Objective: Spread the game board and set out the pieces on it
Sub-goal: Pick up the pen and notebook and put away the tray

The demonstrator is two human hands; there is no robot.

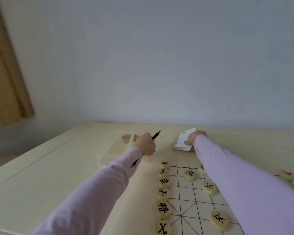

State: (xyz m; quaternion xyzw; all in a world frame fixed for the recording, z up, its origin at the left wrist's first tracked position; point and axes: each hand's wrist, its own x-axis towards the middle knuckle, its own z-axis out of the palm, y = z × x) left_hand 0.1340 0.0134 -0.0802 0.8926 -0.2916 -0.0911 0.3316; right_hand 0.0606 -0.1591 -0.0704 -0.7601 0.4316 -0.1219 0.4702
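The cream game board [185, 197] with black grid lines lies spread on the table in front of me. Several round cream pieces with black characters [163, 209] stand in a column along its left edge, others [210, 187] sit further in, and two with red characters [286, 174] lie at the far right. My left hand [146, 144] grips a black pen [156, 134] beyond the board. My right hand [194, 138] rests on a white spiral notepad [181, 141], thumb against its top page; my sleeve hides the fingers.
A clear plastic box [114, 150] stands left of my left hand, with an orange thing [135, 137] behind it. The pale table [41, 184] runs to a white wall at the back. A tan curtain [5, 65] hangs at the left.
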